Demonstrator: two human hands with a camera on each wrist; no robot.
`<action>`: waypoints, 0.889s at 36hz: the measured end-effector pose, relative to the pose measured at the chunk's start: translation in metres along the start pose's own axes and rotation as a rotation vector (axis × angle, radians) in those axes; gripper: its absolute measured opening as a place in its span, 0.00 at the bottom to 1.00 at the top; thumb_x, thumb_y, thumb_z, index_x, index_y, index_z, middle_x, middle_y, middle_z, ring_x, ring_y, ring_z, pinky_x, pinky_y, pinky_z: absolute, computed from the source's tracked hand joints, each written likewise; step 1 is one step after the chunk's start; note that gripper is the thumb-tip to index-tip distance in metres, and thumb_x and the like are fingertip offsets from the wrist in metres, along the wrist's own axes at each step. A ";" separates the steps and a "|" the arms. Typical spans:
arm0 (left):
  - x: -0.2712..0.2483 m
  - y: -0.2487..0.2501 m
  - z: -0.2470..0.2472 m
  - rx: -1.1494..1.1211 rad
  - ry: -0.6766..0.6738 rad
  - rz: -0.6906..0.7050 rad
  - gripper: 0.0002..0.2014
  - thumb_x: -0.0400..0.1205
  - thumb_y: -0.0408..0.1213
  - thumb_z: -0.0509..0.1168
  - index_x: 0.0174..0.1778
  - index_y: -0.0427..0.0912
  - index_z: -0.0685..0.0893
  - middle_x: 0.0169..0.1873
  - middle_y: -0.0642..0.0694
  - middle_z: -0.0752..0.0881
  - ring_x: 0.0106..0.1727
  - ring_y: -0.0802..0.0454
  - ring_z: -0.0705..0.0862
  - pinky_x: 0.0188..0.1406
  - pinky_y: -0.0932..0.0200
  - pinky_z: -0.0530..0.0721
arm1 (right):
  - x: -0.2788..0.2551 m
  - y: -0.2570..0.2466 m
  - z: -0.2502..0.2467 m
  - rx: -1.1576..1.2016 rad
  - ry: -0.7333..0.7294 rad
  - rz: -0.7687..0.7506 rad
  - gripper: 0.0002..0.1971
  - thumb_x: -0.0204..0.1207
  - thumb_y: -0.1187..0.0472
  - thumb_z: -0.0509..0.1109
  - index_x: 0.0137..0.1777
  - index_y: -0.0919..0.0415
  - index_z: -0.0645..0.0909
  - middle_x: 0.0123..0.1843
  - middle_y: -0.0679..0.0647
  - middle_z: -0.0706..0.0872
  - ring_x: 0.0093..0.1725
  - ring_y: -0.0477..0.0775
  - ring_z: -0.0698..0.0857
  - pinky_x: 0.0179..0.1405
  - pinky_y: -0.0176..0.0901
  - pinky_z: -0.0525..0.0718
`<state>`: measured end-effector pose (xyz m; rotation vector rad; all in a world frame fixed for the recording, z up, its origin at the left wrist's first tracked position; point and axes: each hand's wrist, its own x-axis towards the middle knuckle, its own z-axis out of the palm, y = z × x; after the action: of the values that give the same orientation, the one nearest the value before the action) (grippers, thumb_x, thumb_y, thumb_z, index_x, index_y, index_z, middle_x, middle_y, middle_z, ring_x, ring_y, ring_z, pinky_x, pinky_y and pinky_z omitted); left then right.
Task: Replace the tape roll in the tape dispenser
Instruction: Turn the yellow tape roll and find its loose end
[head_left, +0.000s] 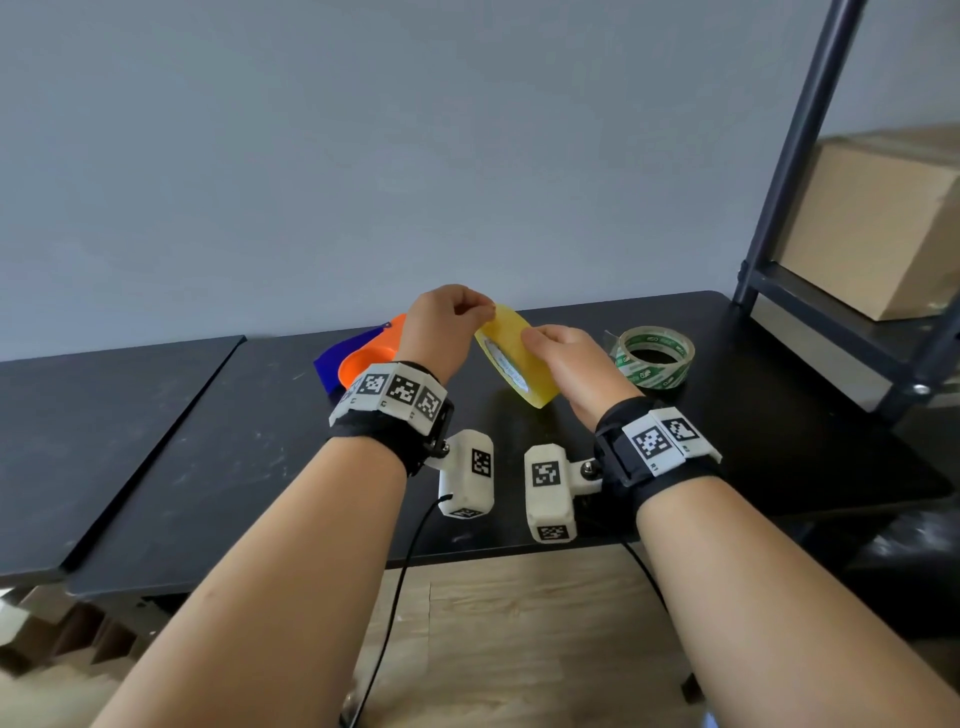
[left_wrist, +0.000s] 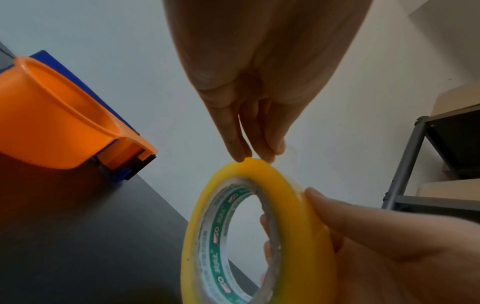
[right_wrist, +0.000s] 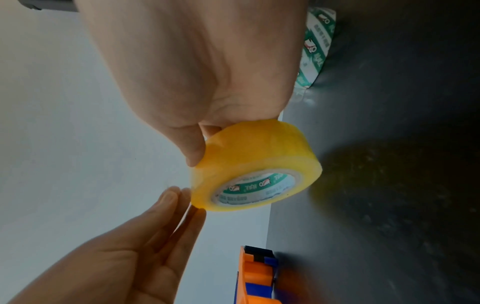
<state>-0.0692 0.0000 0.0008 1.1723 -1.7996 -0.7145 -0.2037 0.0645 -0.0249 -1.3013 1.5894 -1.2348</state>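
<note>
Yellow tape roll (head_left: 511, 351) gripped by right hand (head_left: 574, 364), left hand (head_left: 447, 322) pinching its edge, green-white core print unreadable

Soft daylight, dim wrist views, wide-angle edge distortion, slight blur

Both bare forearms reach forward side by side, each wrist wrapped in a black band carrying white marker blocks, with a small white camera pod hanging off the inner side. The right hand (head_left: 569, 364) is raised off the surface, thumb lying across the outer face of what it holds and the other fingers hooked through the middle from behind. The left hand (head_left: 447, 325) sits just beside it and slightly higher, its fingers (left_wrist: 235, 142) pointing down with tips bunched close together, touching the top edge right above the right thumb. Whether those fingertips pinch anything is unclear.
</note>
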 end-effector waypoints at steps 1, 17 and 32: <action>0.001 0.000 0.000 -0.017 -0.015 -0.008 0.05 0.81 0.32 0.67 0.49 0.39 0.88 0.46 0.47 0.88 0.49 0.54 0.84 0.47 0.70 0.77 | 0.001 0.001 -0.001 0.008 0.002 0.001 0.14 0.87 0.52 0.59 0.62 0.57 0.81 0.59 0.57 0.86 0.58 0.56 0.85 0.60 0.49 0.81; 0.001 0.016 -0.003 -0.105 -0.092 0.018 0.06 0.81 0.25 0.63 0.47 0.36 0.85 0.34 0.47 0.86 0.37 0.51 0.86 0.44 0.65 0.87 | 0.006 0.004 -0.003 0.078 0.023 0.005 0.15 0.87 0.50 0.59 0.54 0.58 0.82 0.56 0.59 0.88 0.54 0.57 0.87 0.53 0.47 0.82; 0.008 0.019 -0.011 0.179 0.074 0.058 0.08 0.77 0.34 0.68 0.46 0.44 0.92 0.44 0.49 0.92 0.44 0.55 0.86 0.46 0.65 0.80 | 0.012 0.000 0.001 -0.006 0.095 -0.050 0.17 0.84 0.50 0.64 0.67 0.57 0.78 0.56 0.51 0.82 0.50 0.47 0.83 0.52 0.43 0.80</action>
<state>-0.0693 0.0000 0.0235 1.2409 -1.8568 -0.4776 -0.2054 0.0525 -0.0250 -1.3104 1.6371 -1.3409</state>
